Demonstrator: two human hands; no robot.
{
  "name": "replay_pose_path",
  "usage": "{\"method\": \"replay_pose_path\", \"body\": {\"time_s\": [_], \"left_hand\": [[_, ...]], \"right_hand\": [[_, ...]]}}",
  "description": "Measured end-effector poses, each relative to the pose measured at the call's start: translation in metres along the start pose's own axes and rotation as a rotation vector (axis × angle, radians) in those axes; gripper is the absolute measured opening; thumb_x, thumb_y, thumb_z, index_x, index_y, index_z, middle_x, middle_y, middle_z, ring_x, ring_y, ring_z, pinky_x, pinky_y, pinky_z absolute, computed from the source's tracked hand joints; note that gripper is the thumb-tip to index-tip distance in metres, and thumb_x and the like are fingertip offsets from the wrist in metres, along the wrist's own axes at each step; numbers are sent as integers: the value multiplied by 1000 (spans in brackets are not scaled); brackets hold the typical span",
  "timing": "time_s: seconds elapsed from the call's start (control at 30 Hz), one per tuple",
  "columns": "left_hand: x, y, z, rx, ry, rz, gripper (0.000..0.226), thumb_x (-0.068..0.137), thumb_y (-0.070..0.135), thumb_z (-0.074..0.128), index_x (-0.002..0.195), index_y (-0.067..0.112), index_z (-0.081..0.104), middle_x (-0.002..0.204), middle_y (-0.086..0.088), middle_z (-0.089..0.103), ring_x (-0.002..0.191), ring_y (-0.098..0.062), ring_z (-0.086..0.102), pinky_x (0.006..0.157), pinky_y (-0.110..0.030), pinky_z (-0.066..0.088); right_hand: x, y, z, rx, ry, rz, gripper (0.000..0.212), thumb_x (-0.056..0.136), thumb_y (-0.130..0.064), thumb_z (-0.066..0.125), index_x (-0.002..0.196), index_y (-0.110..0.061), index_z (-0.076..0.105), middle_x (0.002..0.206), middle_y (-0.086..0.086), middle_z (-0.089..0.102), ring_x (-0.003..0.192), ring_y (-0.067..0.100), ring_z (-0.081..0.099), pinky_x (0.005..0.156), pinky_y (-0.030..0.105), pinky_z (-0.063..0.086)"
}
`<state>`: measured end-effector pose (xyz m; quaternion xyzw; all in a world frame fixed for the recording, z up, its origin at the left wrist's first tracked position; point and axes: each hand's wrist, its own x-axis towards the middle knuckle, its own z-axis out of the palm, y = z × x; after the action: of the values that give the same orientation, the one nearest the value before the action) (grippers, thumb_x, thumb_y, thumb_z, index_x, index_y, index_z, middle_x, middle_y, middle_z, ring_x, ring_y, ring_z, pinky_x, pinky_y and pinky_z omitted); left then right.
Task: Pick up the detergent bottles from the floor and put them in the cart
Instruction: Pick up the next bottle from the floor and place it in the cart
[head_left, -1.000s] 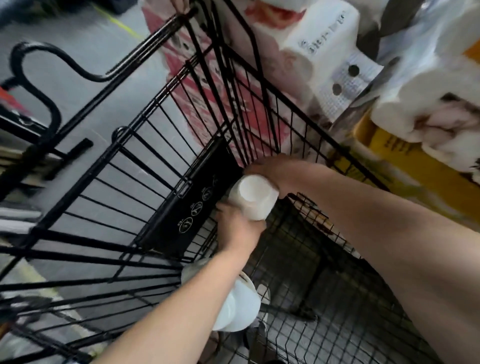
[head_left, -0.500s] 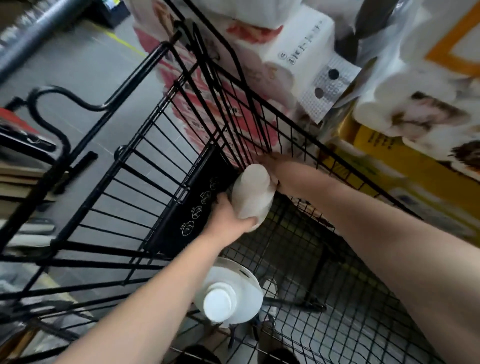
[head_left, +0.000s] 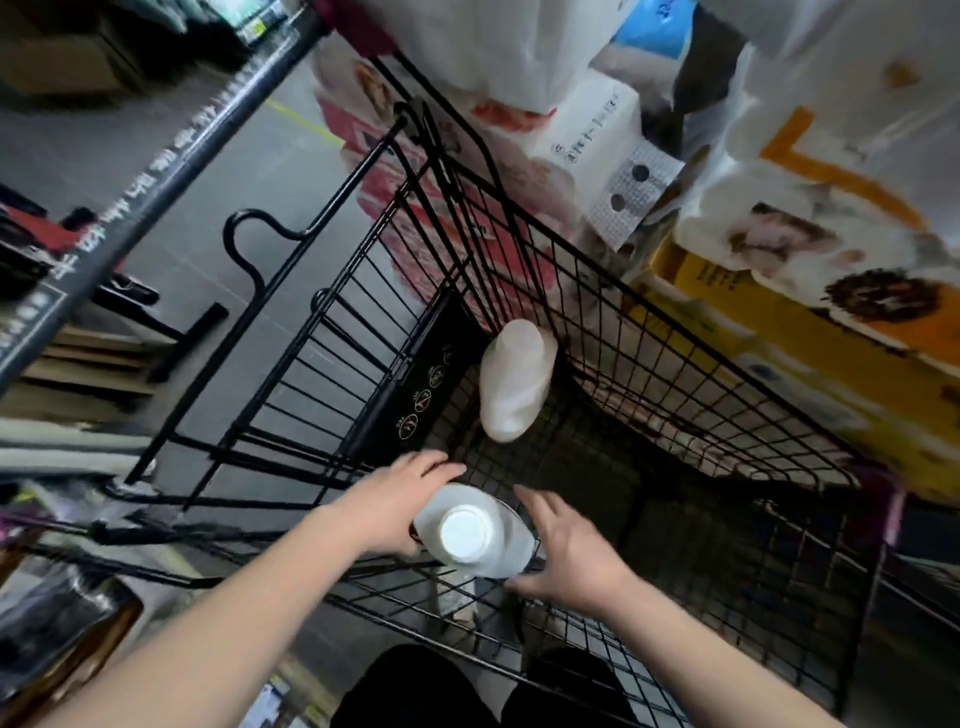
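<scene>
Standing cap-up by the near wall of the shopping cart (head_left: 623, 278), the detergent bottle (head_left: 475, 530) sat between unclenched hands, left hand (head_left: 400, 501) touching it, right hand (head_left: 569, 553) just beside; a second bottle (head_left: 514, 379) lay in the cart's far corner.

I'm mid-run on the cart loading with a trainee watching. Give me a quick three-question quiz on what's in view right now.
1. Multiple choice: how many detergent bottles are inside the cart? A one, B two, C three.
2. True or false: the right hand grips the far bottle lying in the cart's far corner.
3. Short answer: what colour is the cap of the near bottle, the one between the left hand and the right hand?

Key: 1 B. 2 False: the right hand is open beside the near bottle, and nothing touches the far bottle. 3 White.
</scene>
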<state>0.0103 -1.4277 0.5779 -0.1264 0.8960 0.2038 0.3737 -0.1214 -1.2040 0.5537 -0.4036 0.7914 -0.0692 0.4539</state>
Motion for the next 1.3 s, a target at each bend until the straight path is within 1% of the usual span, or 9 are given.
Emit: {"method": "replay_pose_path", "body": {"time_s": [0.1,0.23,0.33,0.47,0.6,0.8,0.9,1.03,1.3], "left_hand": [[5,2,17,-56,-1,-27,120,70,28,89,162,38,13,168,8,16,153,-23,28,117,-40,41],[11,5,24,-87,34,-17,121,68,31,90,161,44,12,167,13,16,150,-21,33,112,-42,46],[17,6,31,-101,6,-22,121,66,30,89,160,42,14,163,12,24,146,-23,38,110,-41,48],[21,7,39,-127,5,-66,112,62,31,91,151,40,24,145,2,40,135,-28,46,105,-45,51],[17,14,43,-152,17,-178,112,59,40,95,146,35,24,139,-5,46,129,-32,55,101,-44,52],[12,36,54,-409,120,-459,109,62,44,93,145,27,25,136,-11,50,124,-33,61,100,-44,54],[15,41,59,-546,182,-592,113,60,48,94,146,26,24,134,-12,53,120,-33,64,96,-42,56],[21,49,65,-759,251,-729,111,57,44,98,141,24,27,133,-15,54,115,-35,65,91,-43,59],[37,36,64,-930,277,-815,115,60,38,98,145,18,24,137,-16,57,122,-37,62,96,-46,56]], "right_hand": [[12,-4,29,-1,-4,-11,117,73,-51,83,164,-25,14,162,2,32,146,28,42,118,40,39],[24,-15,53,11,55,-9,123,76,-48,83,166,-21,4,172,2,12,157,27,23,126,42,24],[34,-23,60,48,99,32,121,74,-48,83,164,-16,10,165,3,27,151,25,33,124,42,30],[43,-20,63,32,147,1,97,69,-39,82,150,-14,34,141,5,50,130,28,55,106,39,47],[53,-19,43,-80,70,-95,83,68,-34,84,137,-18,42,129,4,56,117,27,60,95,38,53],[83,-31,-11,-379,-101,-324,69,75,-27,84,131,-14,46,122,10,59,109,29,66,89,36,55],[101,-45,-32,-531,-195,-398,76,73,-17,88,134,-14,44,123,9,60,112,25,65,91,34,52],[121,-62,-49,-671,-288,-494,92,67,-6,91,144,-17,41,131,9,60,117,27,63,98,42,55],[155,-67,-54,-798,-263,-591,95,68,-13,91,148,-28,41,130,3,66,115,25,65,98,41,56]]}}
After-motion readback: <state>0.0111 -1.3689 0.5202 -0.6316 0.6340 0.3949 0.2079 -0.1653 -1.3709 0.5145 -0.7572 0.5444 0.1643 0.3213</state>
